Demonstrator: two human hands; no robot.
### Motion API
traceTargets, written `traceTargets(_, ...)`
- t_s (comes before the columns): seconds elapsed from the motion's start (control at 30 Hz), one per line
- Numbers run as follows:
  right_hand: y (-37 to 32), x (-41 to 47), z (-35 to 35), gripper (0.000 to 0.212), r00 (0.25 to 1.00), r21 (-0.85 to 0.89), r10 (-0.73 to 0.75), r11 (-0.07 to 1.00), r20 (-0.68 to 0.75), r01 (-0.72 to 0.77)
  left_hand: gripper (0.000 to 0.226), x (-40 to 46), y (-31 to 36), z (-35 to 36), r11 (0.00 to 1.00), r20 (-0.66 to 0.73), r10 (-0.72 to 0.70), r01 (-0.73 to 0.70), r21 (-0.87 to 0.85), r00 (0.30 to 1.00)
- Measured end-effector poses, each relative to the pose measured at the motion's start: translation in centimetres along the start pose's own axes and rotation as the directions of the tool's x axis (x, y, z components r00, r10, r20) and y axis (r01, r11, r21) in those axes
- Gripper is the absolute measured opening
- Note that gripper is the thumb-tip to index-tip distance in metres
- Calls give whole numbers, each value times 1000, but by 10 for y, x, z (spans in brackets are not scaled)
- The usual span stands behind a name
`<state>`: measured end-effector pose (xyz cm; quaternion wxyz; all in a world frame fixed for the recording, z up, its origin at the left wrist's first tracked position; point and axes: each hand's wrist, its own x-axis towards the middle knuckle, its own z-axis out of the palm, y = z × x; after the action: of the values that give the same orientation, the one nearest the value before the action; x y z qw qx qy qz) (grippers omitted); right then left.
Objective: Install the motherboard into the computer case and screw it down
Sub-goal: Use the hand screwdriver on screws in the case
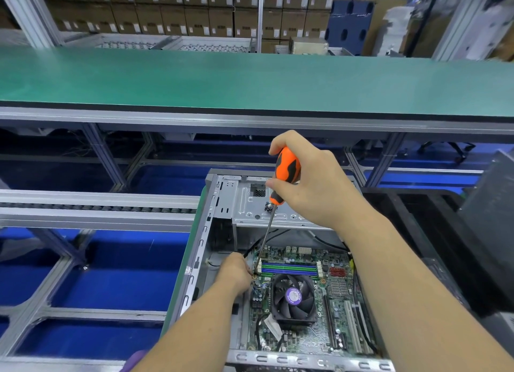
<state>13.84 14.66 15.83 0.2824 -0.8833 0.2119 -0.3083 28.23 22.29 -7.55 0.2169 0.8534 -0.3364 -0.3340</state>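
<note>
An open grey computer case [222, 202] lies in front of me with a green motherboard [336, 296] inside it. A black fan with a purple label [294, 296] sits on the board. My right hand [311, 182] grips the orange and black handle of a screwdriver [286, 171]. Its long shaft slants down to the board's left edge, beside the blue and green memory slots [289, 268]. My left hand [236, 270] is down in the case, and its fingertips pinch at the tip of the screwdriver [254, 275]. Any screw there is too small to make out.
A green conveyor belt [250, 79] runs across behind the case. Grey metal roller frames [97, 213] stand to the left over a blue floor. A black tray or bin [445, 232] sits to the right. Stacked cardboard boxes fill the background.
</note>
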Motion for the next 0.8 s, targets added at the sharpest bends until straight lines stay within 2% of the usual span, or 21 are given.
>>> traceTargets(0.17,1,0,1,41,1000,-8,6,1000,10,-6,35,2,-2,1,997,-2,63,-63,-44,998)
traceTargets(0.5,0,-1,1,39,1000,-17,16,1000,11,-16,39,1,-2,2,993,37,105,-107,40,994)
traceTargets(0.8,-4,-3,0,38,1000,-3,3,1000,5,-3,25,-2,3,-1,994,16,98,-98,49,995)
